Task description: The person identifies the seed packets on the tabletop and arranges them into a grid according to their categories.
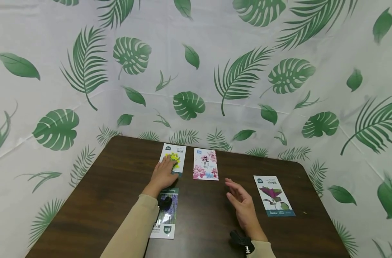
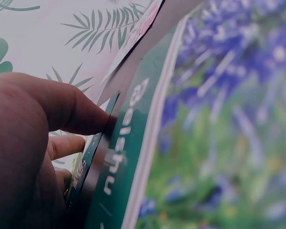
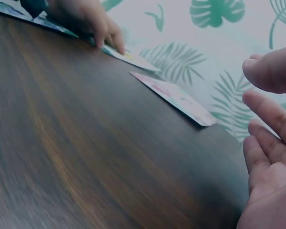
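Note:
My left hand [image 1: 164, 173] rests on a seed packet with yellow flowers [image 1: 180, 165] at the back of the table, fingers spread over its picture. In the left wrist view the thumb [image 2: 81, 107] reaches the packet's teal end. Under the left wrist lies a packet with purple-blue flowers [image 1: 170, 215], partly hidden by the sleeve. My right hand [image 1: 242, 204] holds nothing and hovers over the table, its fingers loosely bent. In the right wrist view its fingers [image 3: 271, 114] are apart from one another. A pink-blossom packet [image 1: 205, 165] lies between the hands, towards the back.
To the right of my right hand lies a packet with a dark magenta plant [image 1: 273, 197]. The dark brown wooden table [image 1: 205, 208] ends at a white cloth with green leaves [image 1: 189, 79] behind it. Dark straps sit at both wrists.

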